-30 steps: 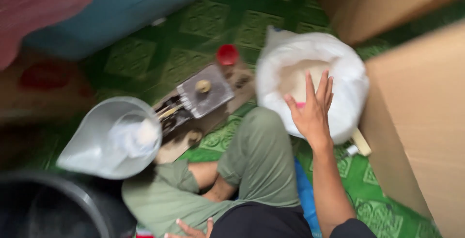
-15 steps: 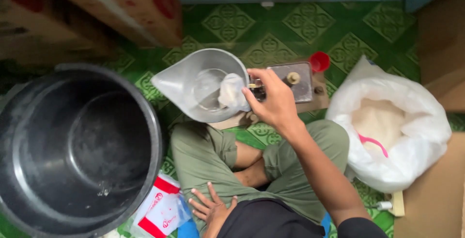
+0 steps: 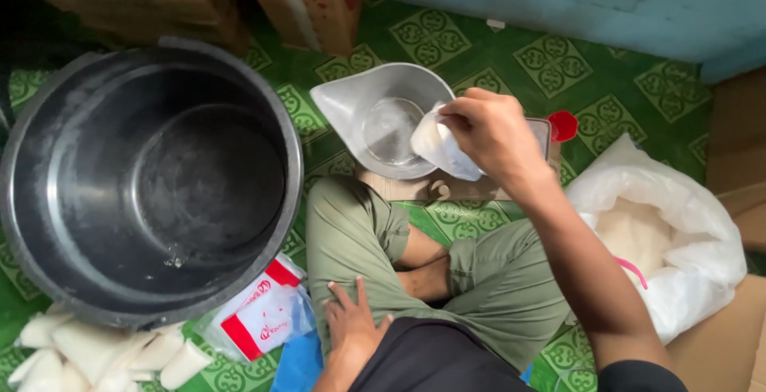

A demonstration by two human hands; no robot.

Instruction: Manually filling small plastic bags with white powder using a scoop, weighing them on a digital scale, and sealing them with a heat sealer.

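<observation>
Head view: small white filled plastic bag [image 3: 441,146] gripped in closed fingers [image 3: 471,113] of right hand [image 3: 495,133], held over rim of grey plastic scoop-shaped pan [image 3: 351,105]. Left hand [image 3: 351,328] laid flat on thigh, fingers spread, nothing held. Large black plastic bucket [image 3: 48,200] seen at left, big white sack of white grain [image 3: 694,224] at right, on green patterned floor [image 3: 558,61].
</observation>
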